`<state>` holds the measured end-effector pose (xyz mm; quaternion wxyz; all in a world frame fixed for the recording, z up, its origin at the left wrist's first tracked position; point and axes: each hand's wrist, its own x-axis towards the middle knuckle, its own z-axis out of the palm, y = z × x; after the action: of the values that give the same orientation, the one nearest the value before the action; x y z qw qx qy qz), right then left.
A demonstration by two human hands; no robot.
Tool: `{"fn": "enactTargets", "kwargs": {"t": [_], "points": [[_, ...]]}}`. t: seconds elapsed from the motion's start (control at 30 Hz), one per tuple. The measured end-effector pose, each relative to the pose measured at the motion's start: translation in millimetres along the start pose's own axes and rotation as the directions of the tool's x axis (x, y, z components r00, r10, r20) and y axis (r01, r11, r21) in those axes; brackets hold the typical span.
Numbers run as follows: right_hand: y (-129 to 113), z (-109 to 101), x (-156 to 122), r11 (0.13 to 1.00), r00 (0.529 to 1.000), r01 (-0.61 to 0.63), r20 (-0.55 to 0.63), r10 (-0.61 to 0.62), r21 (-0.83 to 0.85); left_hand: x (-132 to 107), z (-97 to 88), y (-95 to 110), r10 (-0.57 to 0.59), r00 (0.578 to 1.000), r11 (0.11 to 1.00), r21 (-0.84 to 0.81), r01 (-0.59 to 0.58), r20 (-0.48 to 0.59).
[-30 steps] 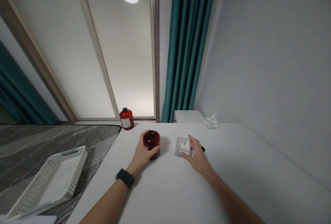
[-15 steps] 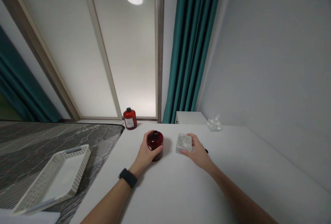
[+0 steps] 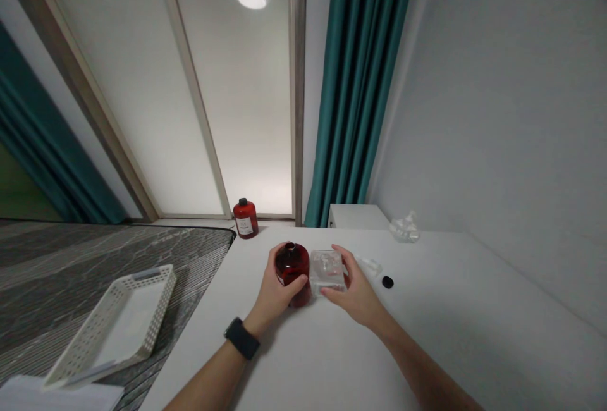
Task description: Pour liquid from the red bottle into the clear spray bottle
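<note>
My left hand (image 3: 277, 288) is wrapped round a dark red bottle (image 3: 294, 262), which has no cap on its neck. Close beside it, my right hand (image 3: 351, 284) grips a clear square container (image 3: 327, 269) by its right side. What the container holds, if anything, I cannot make out. A small black cap (image 3: 387, 282) lies on the white table, right of my right hand. Behind that hand is a crumpled piece of clear plastic (image 3: 370, 265), partly hidden by the fingers.
Another red bottle (image 3: 245, 218), with a black cap and white label, stands at the table's far left corner. More crumpled clear plastic (image 3: 405, 227) lies at the back right. A white perforated basket (image 3: 164, 297) sits on the grey striped surface to the left.
My right hand has brought the clear container leftward, up against the red bottle. The bottle has tilted or shifted slightly nearer me. The black cap and the plastic behind my hand now show.
</note>
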<state>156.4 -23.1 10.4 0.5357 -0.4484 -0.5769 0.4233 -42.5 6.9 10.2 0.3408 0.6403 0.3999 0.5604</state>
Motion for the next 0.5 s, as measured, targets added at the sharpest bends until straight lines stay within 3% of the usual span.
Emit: {"fn": "enactTargets", "kwargs": {"t": [0.13,0.33,0.5], "points": [[8,3,-13,1.000,1.000,0.011,0.019,-0.012,0.025,-6,3.9,1,0.018,1.000,1.000,0.025,-0.018,0.007],[25,11,-22,0.976,0.996,-0.092,0.025,0.089,0.195,-14,8.4,1,0.013,0.998,1.000,0.014,-0.014,0.065],[24,13,-20,0.970,0.997,-0.082,0.018,0.080,0.230,-3,-8.3,0,0.082,0.982,0.987,0.125,-0.104,0.170]]}}
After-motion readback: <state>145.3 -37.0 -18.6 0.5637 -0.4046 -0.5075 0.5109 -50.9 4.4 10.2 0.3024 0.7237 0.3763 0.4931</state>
